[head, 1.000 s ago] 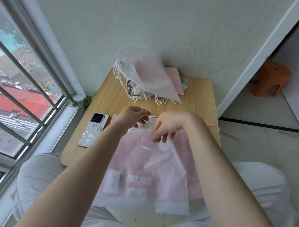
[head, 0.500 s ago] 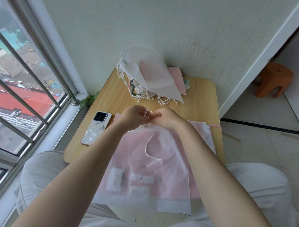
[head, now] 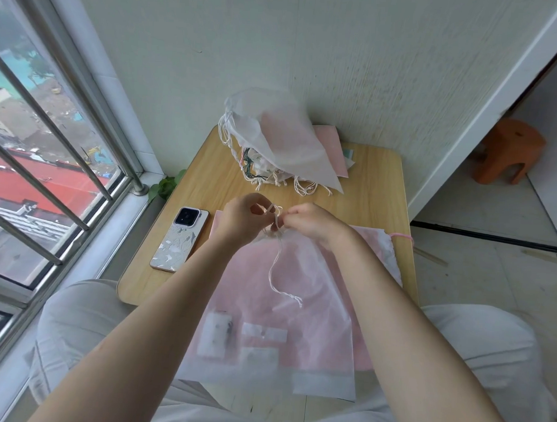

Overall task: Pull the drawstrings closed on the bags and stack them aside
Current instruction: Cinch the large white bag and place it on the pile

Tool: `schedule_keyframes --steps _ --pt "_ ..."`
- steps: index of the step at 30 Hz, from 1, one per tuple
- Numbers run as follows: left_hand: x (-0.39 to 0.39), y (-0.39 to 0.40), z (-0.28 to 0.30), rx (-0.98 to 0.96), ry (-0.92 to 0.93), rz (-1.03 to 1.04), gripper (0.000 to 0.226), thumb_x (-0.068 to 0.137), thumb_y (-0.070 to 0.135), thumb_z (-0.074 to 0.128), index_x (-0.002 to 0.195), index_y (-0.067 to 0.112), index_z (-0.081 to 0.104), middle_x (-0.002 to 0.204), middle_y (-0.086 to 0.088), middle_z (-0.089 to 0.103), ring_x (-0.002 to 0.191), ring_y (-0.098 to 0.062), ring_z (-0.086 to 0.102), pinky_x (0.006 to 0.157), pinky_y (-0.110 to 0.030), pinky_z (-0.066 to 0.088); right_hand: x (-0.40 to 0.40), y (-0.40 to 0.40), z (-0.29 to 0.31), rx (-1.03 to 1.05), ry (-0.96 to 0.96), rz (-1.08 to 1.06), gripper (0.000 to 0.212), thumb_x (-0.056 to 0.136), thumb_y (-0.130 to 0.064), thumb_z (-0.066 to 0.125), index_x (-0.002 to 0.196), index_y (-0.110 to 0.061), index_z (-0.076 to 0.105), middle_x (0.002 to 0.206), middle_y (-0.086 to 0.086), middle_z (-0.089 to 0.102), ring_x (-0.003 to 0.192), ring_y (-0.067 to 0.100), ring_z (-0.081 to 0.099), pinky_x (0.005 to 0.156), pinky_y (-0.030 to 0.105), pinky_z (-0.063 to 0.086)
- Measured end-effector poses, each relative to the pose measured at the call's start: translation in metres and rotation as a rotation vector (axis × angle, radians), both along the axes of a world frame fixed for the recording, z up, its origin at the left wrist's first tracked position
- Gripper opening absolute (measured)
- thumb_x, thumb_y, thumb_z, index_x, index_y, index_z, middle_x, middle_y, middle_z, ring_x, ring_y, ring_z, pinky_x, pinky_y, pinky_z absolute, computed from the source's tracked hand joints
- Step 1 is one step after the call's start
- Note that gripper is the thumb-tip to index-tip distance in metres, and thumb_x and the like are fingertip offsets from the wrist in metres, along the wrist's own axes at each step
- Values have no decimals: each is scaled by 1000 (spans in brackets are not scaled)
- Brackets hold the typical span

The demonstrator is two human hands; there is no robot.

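A translucent white drawstring bag (head: 301,310) lies flat over a pink sheet on the wooden table (head: 208,179), its bottom hanging over the near edge. Its mouth is gathered into a bunch between my hands. My left hand (head: 243,219) pinches a loop of the white drawstring (head: 276,268) at the bag's neck. My right hand (head: 310,223) pinches the cord right beside it, fingertips nearly touching. One knotted cord end trails loose down the bag. A heap of closed bags (head: 274,140) with dangling strings sits at the table's far side.
A phone (head: 180,238) lies face down on the table's left part. A window with metal bars (head: 49,156) runs along the left. An orange stool (head: 509,150) stands on the floor beyond the doorway at right. Another bag with a pink cord (head: 400,237) lies under the current one.
My hands came together at the bag's mouth, which has gone from spread to bunched. The cord that my right hand held now trails loose down the bag.
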State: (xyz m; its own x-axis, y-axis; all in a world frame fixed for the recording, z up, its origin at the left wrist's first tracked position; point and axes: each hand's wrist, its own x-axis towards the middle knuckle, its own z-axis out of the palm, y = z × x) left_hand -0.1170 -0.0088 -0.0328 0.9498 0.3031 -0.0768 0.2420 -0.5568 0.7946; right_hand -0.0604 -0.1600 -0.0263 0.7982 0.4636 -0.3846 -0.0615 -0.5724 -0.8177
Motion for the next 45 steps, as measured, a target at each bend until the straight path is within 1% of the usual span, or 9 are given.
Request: schedule_keyframes --steps 9,15,18,23,27,30,33,37,45 --pt "-3 -1 11 -446 88 24 22 94 23 61 96 3 70 79 -6 69 67 -13 61 63 -25 47 -4 1 -5 49 81 -21 48 82 -15 48 123 -33 65 121 -5 65 117 14 56 102 30 42" --pt "-3 -1 10 -487 130 62 21 96 22 54 89 7 66 73 -4 66 64 -15 60 62 -25 47 -5 -1 -1 419 137 -369 70 88 -4 43 148 -37 32 132 10 50 121 22 52 87 31 42" --pt "-3 -1 10 -473 138 71 21 97 22 53 89 7 65 74 -2 65 66 -14 58 62 -25 46 0 -6 4 690 264 -579 55 91 -14 45 137 -45 43 125 -5 56 116 17 57 73 32 45" --pt "-2 -1 8 -412 135 94 23 96 24 54 85 10 67 73 4 63 65 -9 52 61 -23 39 9 -20 12 952 424 -748 10 94 -22 53 93 -19 62 107 3 69 105 23 64 91 37 44" --pt "-3 -1 8 -431 111 120 25 93 25 56 77 8 66 71 -2 61 63 -13 50 61 -25 37 12 -26 17 1074 520 -786 35 96 -21 46 62 -17 41 55 1 52 54 18 58 70 31 54" --pt "-4 3 6 -400 128 179 26 87 31 58 69 13 62 70 -2 57 66 -17 50 64 -29 38 18 -36 23 711 302 -687 41 95 -23 43 54 -19 37 41 -5 25 34 12 20 39 18 21" --pt "-7 10 3 -359 155 241 23 88 28 57 73 11 57 73 -9 47 65 -20 40 60 -30 30 19 -46 31 -67 -302 -324 40 91 -25 45 58 -8 61 51 -2 50 47 15 47 47 24 32" --pt "-8 11 1 -322 158 228 21 86 28 60 74 11 57 73 -10 42 68 -20 37 60 -30 27 11 -43 38 -589 -410 63 48 90 -47 49 68 -9 69 63 1 58 62 19 55 55 26 36" --pt "-11 10 -7 -90 170 278 28 81 14 46 60 15 28 58 -1 23 57 -19 22 54 -30 14 7 -29 22 -464 -567 -66 45 86 -14 55 51 -11 27 54 5 32 53 22 29 47 30 19"
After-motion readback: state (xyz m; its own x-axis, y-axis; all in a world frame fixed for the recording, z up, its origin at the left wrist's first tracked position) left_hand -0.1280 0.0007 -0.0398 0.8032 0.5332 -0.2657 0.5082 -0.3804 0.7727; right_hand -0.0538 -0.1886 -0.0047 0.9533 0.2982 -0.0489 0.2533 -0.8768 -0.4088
